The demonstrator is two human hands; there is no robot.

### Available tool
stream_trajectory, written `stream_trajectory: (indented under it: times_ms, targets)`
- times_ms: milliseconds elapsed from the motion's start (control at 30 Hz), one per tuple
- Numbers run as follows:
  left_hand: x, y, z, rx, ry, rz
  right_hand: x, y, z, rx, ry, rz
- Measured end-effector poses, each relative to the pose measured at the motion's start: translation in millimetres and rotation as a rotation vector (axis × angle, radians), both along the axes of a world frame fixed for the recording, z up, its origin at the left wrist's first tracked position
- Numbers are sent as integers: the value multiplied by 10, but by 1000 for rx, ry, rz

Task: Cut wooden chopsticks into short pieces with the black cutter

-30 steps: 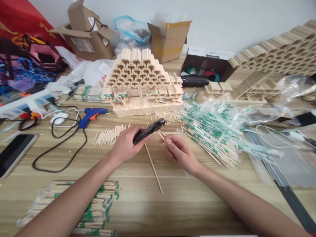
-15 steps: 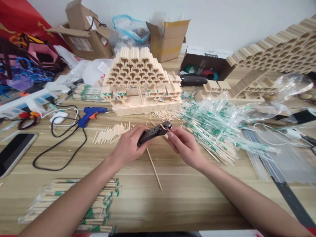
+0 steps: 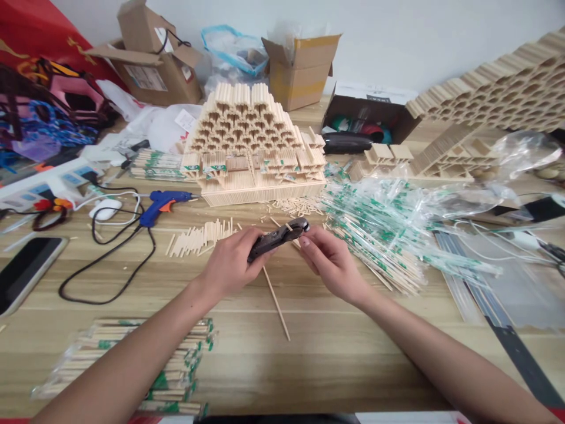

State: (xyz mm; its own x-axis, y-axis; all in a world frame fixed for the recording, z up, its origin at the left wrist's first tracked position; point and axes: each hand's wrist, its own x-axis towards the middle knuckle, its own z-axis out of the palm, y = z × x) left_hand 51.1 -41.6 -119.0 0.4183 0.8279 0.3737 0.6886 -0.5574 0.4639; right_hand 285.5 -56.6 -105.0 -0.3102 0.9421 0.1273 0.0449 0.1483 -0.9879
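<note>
Open wooden tabletop (image 3: 335, 365) below both hands, near edge free; left hand (image 3: 229, 265) clenched around dark pliers (image 3: 276, 240), right hand (image 3: 333, 265) against their tip, grip unclear.

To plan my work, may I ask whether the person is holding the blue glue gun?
No, the blue glue gun lies on the wooden table, while the left hand holds a dark hand tool.

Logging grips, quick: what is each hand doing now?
Left hand: closed, holding dark pliers.
Right hand: closed at the pliers' tip; whether holding anything cannot be told.
</note>
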Motion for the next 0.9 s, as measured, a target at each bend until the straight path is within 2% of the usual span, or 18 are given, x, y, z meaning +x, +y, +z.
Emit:
stream_trajectory:
  times_ms: [500,900]
  targets:
    - [22,-42,115,-52,21,35,-19,0,-4,-28,45,-3]
    - [75,-61,110,-63,84,81,-54,9,19,-103,83,-14]
